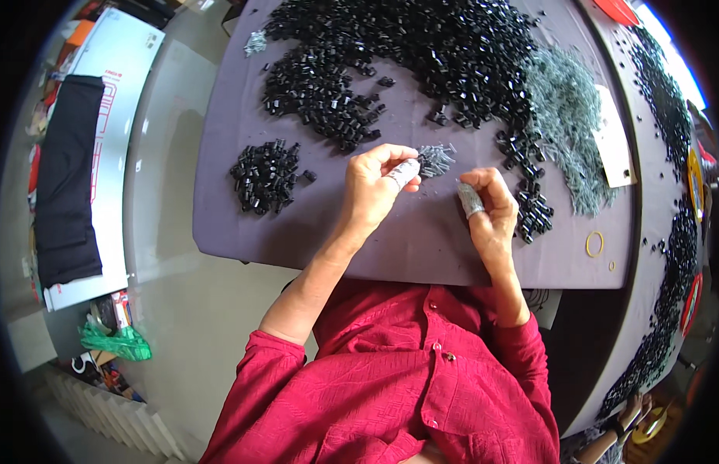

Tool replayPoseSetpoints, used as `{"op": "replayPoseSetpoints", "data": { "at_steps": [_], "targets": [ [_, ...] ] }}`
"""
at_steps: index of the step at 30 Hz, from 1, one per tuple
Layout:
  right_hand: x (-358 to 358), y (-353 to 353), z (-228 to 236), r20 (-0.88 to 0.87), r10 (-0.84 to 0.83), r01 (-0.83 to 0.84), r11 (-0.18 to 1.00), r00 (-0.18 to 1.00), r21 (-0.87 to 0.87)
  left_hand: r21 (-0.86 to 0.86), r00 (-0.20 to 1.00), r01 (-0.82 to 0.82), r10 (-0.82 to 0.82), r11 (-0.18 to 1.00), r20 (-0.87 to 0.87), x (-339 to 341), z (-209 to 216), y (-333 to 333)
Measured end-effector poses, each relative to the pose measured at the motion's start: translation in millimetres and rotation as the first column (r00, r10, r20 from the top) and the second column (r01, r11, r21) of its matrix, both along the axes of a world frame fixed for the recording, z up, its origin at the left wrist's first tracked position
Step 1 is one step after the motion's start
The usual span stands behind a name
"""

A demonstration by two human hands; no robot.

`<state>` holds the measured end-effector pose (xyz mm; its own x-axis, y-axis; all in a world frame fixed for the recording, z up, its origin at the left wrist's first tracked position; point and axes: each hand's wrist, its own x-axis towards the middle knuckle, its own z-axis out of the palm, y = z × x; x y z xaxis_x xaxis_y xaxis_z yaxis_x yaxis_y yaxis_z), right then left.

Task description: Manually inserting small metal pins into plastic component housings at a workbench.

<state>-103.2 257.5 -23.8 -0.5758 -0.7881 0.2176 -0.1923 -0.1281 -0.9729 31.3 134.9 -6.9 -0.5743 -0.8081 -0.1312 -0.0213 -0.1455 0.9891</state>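
Observation:
My left hand (pixel 371 189) is held above the purple-grey table cover (pixel 359 255), its thumb wrapped in whitish tape and its fingers pinched together. Anything in that pinch is too small to name. Right beside those fingertips lies a small heap of thin grey pins (pixel 437 160). My right hand (pixel 495 209) is a little to the right, with a taped thumb against curled fingers; what it holds, if anything, does not show. Small black plastic pieces (pixel 529 185) lie just past it. A separate pile of black pieces (pixel 265 176) rests left of my left hand.
A large mound of black pieces (pixel 452 54) spreads across the far side, with a bigger heap of grey pins (pixel 568 116) and a white card (pixel 613 139) at right. Yellow rubber bands (pixel 594 244) lie near the right corner. Another person's hand (pixel 636 410) shows at the neighbouring table.

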Motion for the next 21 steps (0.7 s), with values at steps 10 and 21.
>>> {"op": "replayPoseSetpoints", "data": {
  "at_steps": [10,21],
  "targets": [
    [7,-2,8,-0.297,0.002,0.021,0.997,0.955,0.074,-0.607,0.961,-0.012,0.178,0.794,0.213,-12,-10,-43],
    [4,-2,10,-0.311,0.018,0.015,0.994,0.95,0.105,-0.804,0.86,-0.014,0.417,0.594,0.293,-11,3,-73]
  ]
}}
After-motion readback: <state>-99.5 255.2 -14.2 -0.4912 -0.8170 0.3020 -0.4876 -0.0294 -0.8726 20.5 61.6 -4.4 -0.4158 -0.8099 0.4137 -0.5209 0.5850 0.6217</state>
